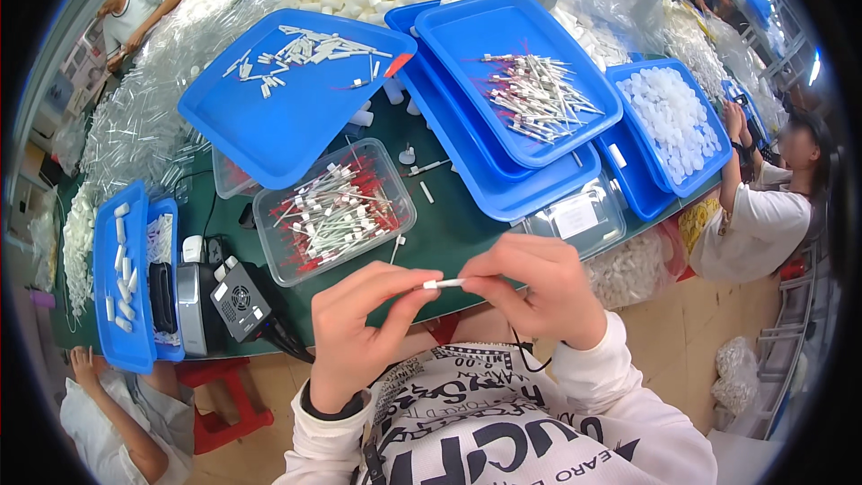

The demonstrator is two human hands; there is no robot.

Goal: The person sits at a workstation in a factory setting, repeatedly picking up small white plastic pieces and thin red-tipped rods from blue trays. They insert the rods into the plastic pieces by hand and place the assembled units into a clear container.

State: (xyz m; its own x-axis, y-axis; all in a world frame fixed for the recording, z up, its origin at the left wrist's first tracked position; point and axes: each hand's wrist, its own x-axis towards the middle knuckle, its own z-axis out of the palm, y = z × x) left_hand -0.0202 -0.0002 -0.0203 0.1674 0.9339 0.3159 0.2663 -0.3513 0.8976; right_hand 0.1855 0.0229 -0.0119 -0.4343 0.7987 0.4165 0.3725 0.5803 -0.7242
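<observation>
My left hand and my right hand meet in front of me at the table's near edge. Between them is a small white plastic stick with a thicker collar at its left part. Thumb and forefinger of each hand pinch one end of it, so both tips are covered. Just beyond my left hand stands a clear plastic box full of white sticks with red ends. One loose stick leans by its near corner.
Blue trays hold small white tubes, red-ended sticks and white caps. A small black device with a vent sits left, near a narrow blue tray. Other people sit around the green table.
</observation>
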